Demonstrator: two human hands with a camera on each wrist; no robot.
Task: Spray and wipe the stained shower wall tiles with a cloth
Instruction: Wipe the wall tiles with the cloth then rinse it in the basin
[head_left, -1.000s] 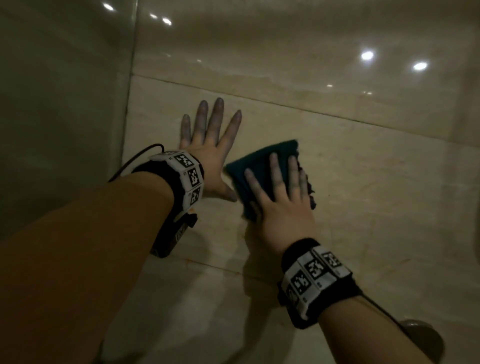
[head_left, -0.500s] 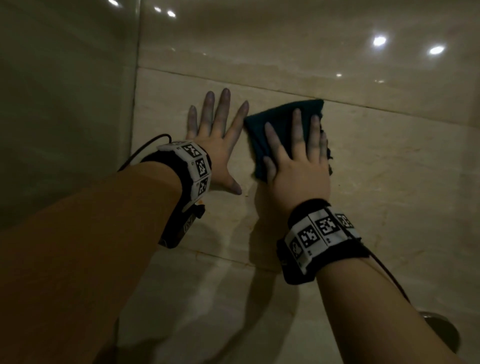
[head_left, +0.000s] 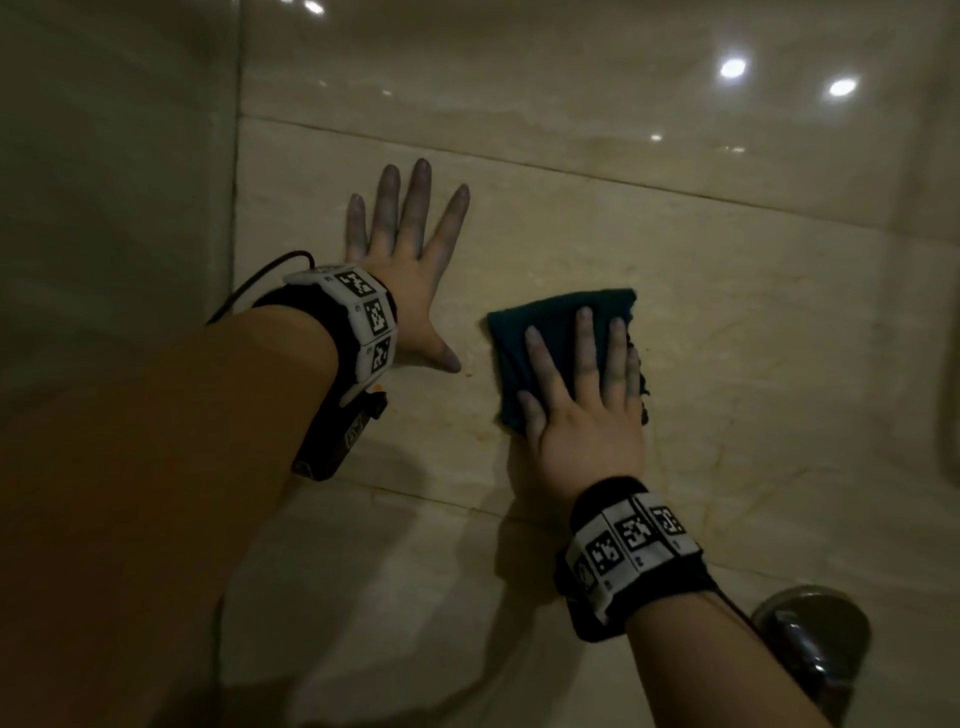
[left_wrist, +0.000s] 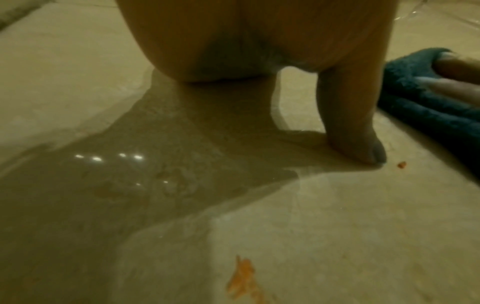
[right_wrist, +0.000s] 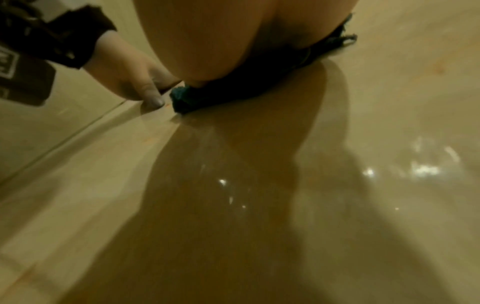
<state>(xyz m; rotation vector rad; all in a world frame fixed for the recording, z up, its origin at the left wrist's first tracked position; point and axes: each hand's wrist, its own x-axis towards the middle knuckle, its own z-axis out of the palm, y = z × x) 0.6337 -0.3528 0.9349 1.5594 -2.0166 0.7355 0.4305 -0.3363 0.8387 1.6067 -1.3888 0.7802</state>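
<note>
A folded dark teal cloth (head_left: 540, 343) lies flat against the beige marble wall tile (head_left: 753, 322). My right hand (head_left: 582, 395) presses it to the wall with straight, spread fingers. To its left my left hand (head_left: 410, 260) rests flat on the same tile, fingers straight and apart, holding nothing. In the left wrist view the thumb (left_wrist: 355, 127) touches the glossy tile, the cloth (left_wrist: 420, 98) lies at the right, and small orange stains (left_wrist: 244, 277) mark the tile. The right wrist view shows the cloth (right_wrist: 233, 92) under my palm. No spray bottle is visible.
A wall corner (head_left: 236, 260) runs vertically left of my left hand, with a darker side wall beyond. A round chrome fitting (head_left: 810, 639) sticks out of the wall at the lower right. Grout lines (head_left: 571, 169) cross above and below the hands.
My right hand has slid the cloth down the tile, from level with the left fingertips to beside the left thumb. The left hand stays planted on the wall.
</note>
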